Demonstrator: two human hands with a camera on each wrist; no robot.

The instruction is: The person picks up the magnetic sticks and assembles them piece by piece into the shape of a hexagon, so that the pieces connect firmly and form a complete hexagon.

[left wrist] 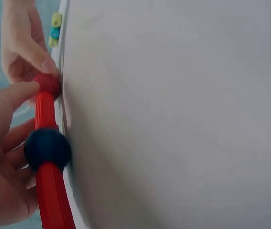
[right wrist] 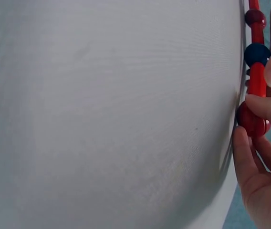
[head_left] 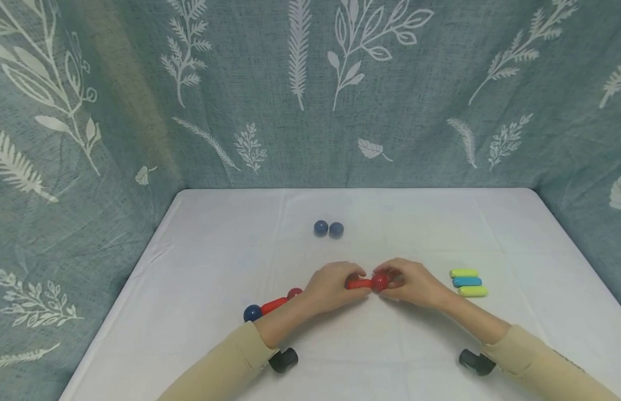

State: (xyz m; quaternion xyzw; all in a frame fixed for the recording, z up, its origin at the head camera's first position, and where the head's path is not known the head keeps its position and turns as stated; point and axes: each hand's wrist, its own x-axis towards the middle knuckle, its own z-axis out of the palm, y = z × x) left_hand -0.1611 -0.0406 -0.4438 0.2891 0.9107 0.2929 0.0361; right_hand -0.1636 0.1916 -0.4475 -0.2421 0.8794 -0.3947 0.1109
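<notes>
leafy grey-green curtain (head_left: 310, 122) across top of frame; white table (head_left: 210, 239) below. ctr: l. hand (head_left: 332, 285) loosely curled round red-&-blue rod-&-ball chain (head_left: 359, 284), lower left to ctr; r. hand (head_left: 412, 281) w/ red end ball (head_left: 380, 282) pinched betw. thumb & fingers. right of ctr: 2 yellow rods (head_left: 464, 273), 1 blue rod (head_left: 467, 282) betw. mid-frame, above chain: 2 dk blue balls (head_left: 321, 228).

dim, perhaps slightly soft wrist views
</notes>
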